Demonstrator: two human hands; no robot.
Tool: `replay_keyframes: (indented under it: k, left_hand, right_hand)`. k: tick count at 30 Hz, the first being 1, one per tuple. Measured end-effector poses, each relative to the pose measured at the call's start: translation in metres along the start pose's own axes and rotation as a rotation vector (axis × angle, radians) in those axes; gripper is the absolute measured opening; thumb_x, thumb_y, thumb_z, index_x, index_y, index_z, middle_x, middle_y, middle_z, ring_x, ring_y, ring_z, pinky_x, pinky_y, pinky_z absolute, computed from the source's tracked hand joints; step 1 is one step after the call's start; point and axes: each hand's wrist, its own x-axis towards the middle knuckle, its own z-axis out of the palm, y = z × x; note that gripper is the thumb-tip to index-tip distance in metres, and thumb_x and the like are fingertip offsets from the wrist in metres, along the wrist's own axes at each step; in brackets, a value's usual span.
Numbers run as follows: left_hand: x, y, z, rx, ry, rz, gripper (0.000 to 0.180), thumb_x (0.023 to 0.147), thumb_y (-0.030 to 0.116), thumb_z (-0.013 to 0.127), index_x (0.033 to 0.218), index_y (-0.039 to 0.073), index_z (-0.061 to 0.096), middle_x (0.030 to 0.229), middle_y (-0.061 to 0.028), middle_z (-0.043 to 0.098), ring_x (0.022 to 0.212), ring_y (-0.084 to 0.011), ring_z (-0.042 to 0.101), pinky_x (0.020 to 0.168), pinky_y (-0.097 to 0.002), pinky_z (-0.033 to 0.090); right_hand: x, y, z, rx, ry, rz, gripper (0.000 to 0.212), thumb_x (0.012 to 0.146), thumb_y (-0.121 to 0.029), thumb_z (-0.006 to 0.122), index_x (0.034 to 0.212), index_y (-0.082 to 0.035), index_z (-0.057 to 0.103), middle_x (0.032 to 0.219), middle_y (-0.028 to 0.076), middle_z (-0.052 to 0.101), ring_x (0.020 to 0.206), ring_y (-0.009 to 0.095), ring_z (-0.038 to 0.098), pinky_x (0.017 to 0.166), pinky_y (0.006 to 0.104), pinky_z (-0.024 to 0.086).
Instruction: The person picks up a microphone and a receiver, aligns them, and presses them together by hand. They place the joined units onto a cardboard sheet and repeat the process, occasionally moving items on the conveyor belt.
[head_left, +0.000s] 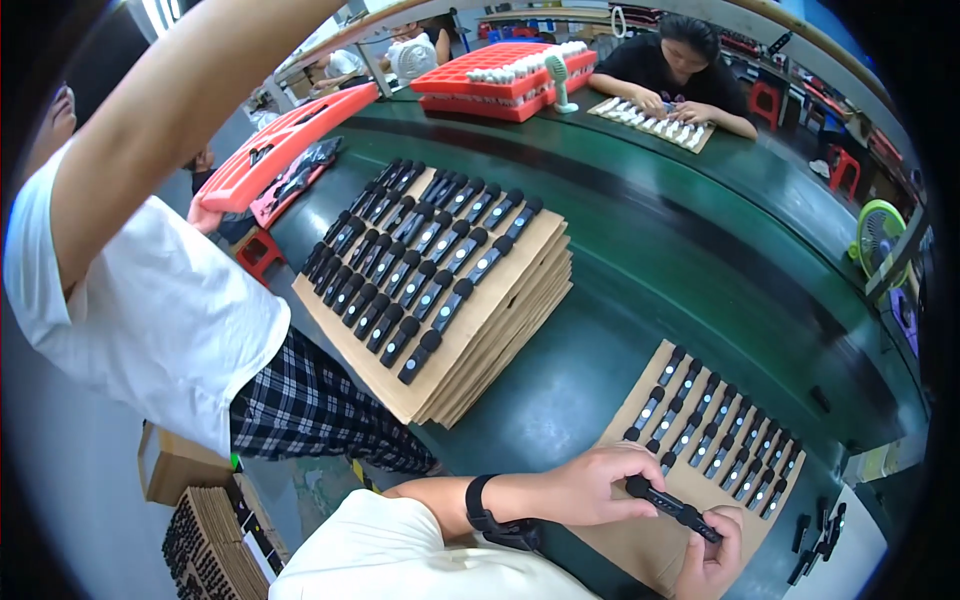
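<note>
A small black handheld microphone (672, 508) is held slantwise between my two hands, above a cardboard sheet. My left hand (605, 485), with a black watch on its wrist, pinches it beside its round head. At its other end the fingers of my right hand (716, 552) are closed on it. Just beyond my hands, rows of similar black microphones (714, 452) lie on the cardboard sheet (632, 398). To the right of that sheet, several loose black pieces (820, 538) lie on a pale surface.
On the green table (655, 270), a cardboard stack (500, 345) carries many microphones. A person in white (180, 310) stands at the left, a hand at a red foam tray (290, 140). Across, another person handles white pieces near red trays (470, 72) and a small fan (559, 82).
</note>
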Motion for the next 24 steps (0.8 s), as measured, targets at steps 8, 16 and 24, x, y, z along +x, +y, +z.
replay_keyframes:
  k: [8, 16, 24]
  left_hand:
    - [0.006, -0.005, 0.007, 0.167, -0.009, 0.164, 0.029, 0.080, 0.004, 0.074, 0.108, 0.003, 0.067, 0.096, -0.0083, 0.065, 0.099, -0.0257, 0.059, 0.094, -0.0382, 0.045]
    - [0.008, -0.001, 0.005, 0.148, -0.010, 0.138, 0.025, 0.080, -0.002, 0.069, 0.104, 0.002, 0.066, 0.101, -0.0092, 0.067, 0.096, -0.0255, 0.061, 0.092, -0.0365, 0.045]
    - [0.010, -0.005, 0.003, -0.034, 0.039, 0.061, 0.023, 0.078, -0.007, 0.063, 0.099, 0.000, 0.062, 0.104, -0.0140, 0.068, 0.103, -0.0268, 0.065, 0.098, -0.0413, 0.047]
  right_hand:
    - [-0.012, 0.026, 0.009, 0.399, 0.132, 0.023, 0.023, 0.086, 0.007, 0.065, 0.108, 0.003, 0.059, 0.119, 0.013, 0.058, 0.098, 0.018, 0.062, 0.084, 0.0286, 0.052]
    - [-0.026, 0.028, -0.009, 0.199, 0.080, 0.024, 0.039, 0.088, 0.005, 0.065, 0.126, 0.002, 0.053, 0.123, 0.014, 0.056, 0.109, 0.023, 0.060, 0.091, 0.0295, 0.050]
    - [0.008, 0.017, 0.010, 0.002, 0.040, -0.176, 0.054, 0.073, 0.014, 0.063, 0.126, 0.002, 0.057, 0.100, 0.013, 0.059, 0.088, 0.022, 0.057, 0.082, 0.0314, 0.047]
